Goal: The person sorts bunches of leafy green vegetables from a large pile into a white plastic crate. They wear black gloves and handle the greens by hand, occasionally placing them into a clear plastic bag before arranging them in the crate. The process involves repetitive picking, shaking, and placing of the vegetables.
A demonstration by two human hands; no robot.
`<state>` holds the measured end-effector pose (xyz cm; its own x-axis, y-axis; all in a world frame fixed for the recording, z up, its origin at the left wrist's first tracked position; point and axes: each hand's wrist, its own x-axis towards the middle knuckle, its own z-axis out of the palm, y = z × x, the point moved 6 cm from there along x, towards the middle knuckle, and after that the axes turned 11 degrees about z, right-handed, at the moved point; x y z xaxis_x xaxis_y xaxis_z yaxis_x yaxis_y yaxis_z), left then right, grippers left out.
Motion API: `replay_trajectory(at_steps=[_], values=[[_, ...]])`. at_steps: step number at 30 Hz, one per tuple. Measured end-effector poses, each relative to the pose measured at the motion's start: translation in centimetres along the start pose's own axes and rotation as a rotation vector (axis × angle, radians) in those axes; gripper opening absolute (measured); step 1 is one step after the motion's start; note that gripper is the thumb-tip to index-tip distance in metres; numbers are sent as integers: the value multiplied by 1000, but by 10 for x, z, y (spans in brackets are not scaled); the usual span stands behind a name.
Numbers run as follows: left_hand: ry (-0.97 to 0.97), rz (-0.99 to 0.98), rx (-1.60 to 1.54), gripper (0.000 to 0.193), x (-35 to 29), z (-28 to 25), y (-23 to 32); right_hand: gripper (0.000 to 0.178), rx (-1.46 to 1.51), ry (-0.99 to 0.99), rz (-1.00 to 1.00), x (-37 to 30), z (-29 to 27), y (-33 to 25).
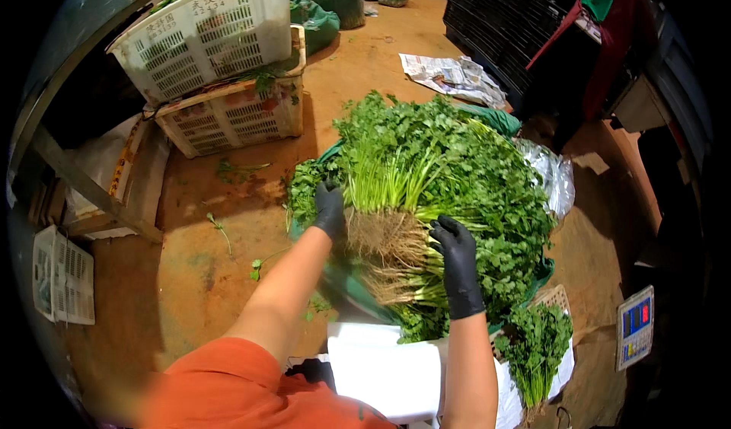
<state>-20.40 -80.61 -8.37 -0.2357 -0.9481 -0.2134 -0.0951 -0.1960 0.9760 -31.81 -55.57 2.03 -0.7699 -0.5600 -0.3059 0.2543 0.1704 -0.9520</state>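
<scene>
A big heap of leafy coriander (pixel 499 193) with roots still on lies in front of me, in and over a green sack (pixel 343 280). My left hand (pixel 329 211), in a black glove, is closed at the left edge of a rooted bunch with upright pale stems (pixel 388 181). At the right side of the brown roots (pixel 384 239) is my right hand (pixel 458 269), also gloved in black. Its fingers are bent but apart, close to the stems; I see nothing held in them.
Stacked white crates (pixel 221 37) stand at the far left, a smaller crate (pixel 65 277) at the near left. A separate coriander bunch (pixel 537 349) lies near right, beside a scale display (pixel 635 328). A white stool-like surface (pixel 384 368) is close to me. Behind the heap lies newspaper (pixel 453 77).
</scene>
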Motion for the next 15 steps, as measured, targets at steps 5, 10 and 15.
replay_trajectory(at_steps=[5,10,15], values=[[-274,200,-86,39,41,9,-23,47,-234,290,-165,80,26,35],[-369,126,54,43,36,33,-12,53,-225,360,-92,101,63,34],[-464,400,200,39,17,46,18,45,-209,91,77,137,84,75]])
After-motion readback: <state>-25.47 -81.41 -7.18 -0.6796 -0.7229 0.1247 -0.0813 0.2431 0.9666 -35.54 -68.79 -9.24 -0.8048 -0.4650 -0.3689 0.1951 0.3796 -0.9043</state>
